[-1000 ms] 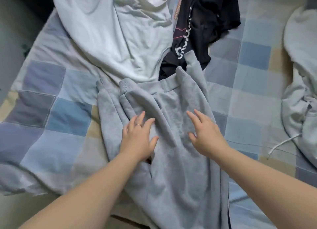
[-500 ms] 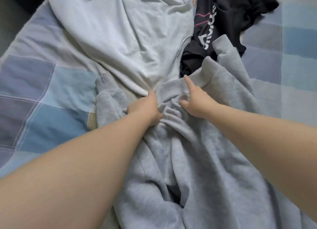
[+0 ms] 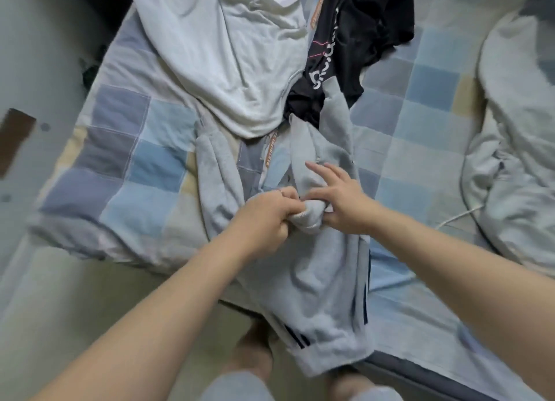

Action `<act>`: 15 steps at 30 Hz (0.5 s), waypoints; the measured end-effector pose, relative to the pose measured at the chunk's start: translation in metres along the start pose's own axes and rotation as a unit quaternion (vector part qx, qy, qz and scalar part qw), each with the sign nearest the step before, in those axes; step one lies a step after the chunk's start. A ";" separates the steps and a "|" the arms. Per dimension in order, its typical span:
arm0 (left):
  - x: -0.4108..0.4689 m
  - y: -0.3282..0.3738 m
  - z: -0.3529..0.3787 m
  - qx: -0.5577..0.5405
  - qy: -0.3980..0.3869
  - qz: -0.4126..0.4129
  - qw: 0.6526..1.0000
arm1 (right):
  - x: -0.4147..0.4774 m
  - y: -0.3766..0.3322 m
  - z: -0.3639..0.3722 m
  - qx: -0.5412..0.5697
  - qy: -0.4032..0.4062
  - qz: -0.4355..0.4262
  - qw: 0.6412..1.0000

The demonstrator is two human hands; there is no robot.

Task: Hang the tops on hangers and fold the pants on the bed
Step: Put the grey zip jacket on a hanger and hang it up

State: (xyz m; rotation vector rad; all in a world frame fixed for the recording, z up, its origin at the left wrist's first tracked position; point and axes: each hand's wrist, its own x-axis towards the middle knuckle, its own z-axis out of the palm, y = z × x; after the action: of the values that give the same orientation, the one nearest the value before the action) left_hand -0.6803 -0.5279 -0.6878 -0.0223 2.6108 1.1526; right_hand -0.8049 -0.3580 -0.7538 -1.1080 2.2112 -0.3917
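Observation:
Grey sweatpants (image 3: 327, 280) with dark side stripes lie lengthwise on the bed, their cuffs hanging over the near edge. My left hand (image 3: 267, 217) grips a bunched fold of the pants' waistband at mid-bed. My right hand (image 3: 339, 199) pinches the same bunch from the right, with its index finger stretched out over the grey cloth. A white top (image 3: 228, 55) lies crumpled farther back. A black top (image 3: 354, 37) with white lettering lies to its right, touching the pants' upper end.
The bed carries a blue, grey and cream checked cover (image 3: 132, 160). A pale grey garment with a white drawstring (image 3: 516, 148) is heaped at the right edge. Grey floor (image 3: 36, 70) runs along the left. My bare feet (image 3: 255, 352) stand below the bed's near edge.
Both hands went from lying flat on the pants to reaching up at the waistband, then pulled it back toward me, bunched. A patch of bed cover now shows where the waistband was.

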 end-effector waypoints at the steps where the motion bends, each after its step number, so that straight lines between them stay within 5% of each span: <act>1: -0.017 0.027 -0.011 -0.031 0.023 -0.010 0.999 | -0.034 -0.016 -0.010 0.028 0.011 0.006 1.000; 8: -0.107 0.155 -0.057 -0.106 0.258 -0.118 0.953 | -0.227 -0.123 -0.105 0.135 0.227 -0.021 0.964; 12: -0.104 0.210 -0.067 -0.121 0.253 -0.038 0.959 | -0.296 -0.162 -0.143 0.198 0.325 -0.014 0.925; 15: -0.092 0.247 -0.082 -0.161 0.183 0.049 0.969 | -0.329 -0.180 -0.158 0.361 0.296 0.047 0.883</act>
State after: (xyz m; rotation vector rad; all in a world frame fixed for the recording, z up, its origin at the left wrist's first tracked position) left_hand -0.6449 -0.4284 -0.4327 -0.1912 2.7206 1.7449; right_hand -0.6496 -0.2067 -0.4098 -0.4919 2.2514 -1.5297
